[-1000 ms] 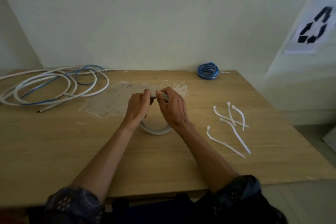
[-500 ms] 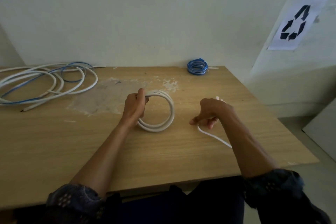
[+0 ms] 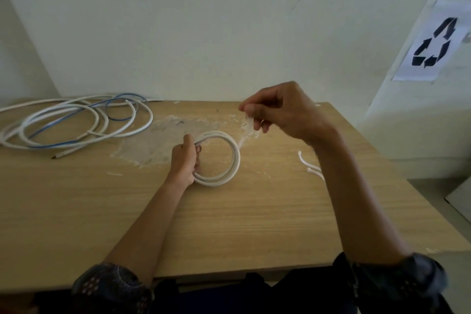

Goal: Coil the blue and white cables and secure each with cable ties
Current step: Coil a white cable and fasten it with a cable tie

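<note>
Two sets of fingers (image 3: 196, 160), both busy. Those of the left hand (image 3: 184, 158) curl round the left side of the small coil of round white cable (image 3: 235, 158), which lies flat on the pale wooden tabletop (image 3: 254, 211) near its middle. The right hand (image 3: 283, 112) hangs in the air above the coil's far right edge, thumb and fingertips pinching a thin white plastic cable tie (image 3: 251, 123), which is blurred. A few spare white cable ties (image 3: 309, 169) lie just beside the right forearm. Loose loops of white and blue cable (image 3: 76, 120) sprawl at the far left, well apart from the coil.

Left hand (image 3: 184, 160): coil (image 3: 236, 158); right hand (image 3: 285, 112): tie (image 3: 250, 123)
</note>
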The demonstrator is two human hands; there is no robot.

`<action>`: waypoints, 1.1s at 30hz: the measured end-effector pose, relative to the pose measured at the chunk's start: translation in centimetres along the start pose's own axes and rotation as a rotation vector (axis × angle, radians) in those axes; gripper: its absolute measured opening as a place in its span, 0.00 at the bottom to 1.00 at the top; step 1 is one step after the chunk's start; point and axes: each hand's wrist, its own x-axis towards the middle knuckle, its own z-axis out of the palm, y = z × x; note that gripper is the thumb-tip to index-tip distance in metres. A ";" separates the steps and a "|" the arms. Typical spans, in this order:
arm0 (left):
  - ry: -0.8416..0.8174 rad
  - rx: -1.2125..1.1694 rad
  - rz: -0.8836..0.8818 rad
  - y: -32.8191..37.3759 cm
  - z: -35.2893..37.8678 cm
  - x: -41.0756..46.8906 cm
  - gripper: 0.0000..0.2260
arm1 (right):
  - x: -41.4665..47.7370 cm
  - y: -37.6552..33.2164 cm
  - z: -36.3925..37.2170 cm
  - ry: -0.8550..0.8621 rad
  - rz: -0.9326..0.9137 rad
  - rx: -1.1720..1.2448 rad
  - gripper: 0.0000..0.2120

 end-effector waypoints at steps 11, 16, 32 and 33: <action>0.111 -0.075 0.125 0.2 -0.1 0.1 0.17 | -0.8 4.5 7.5 0.082 -0.033 0.109 0.07; 0.186 0.009 0.322 -0.3 -0.5 0.6 0.18 | -1.7 4.3 8.4 -0.080 -0.183 -0.207 0.08; -0.049 0.099 0.258 -0.5 0.1 -0.3 0.16 | -0.7 8.9 12.9 0.184 -0.399 -0.618 0.11; -0.117 0.091 0.244 -0.3 0.2 -0.6 0.16 | -0.8 9.0 13.0 0.199 -0.431 -0.613 0.09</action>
